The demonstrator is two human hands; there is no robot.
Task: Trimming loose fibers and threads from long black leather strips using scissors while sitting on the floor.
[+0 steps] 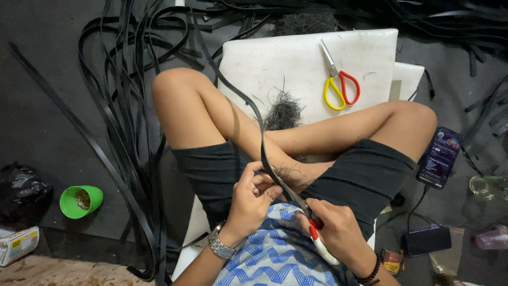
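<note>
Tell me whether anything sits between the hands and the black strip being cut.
Nothing visible does. The left hand already pinches the black strip with its fingers, and the right hand holds the red-and-white scissors with the blades at the strip just beside that pinch.

Scissor blades [301, 204] mostly hidden between both hands. Right of the white board [296, 58]: glass [487, 185] and pink item [492, 237] blurred, cut off at edge. Cup [81, 200] contents unclear.

Matt black rubbery strip [263, 145], plastic-handled scissors [338, 85]
</note>
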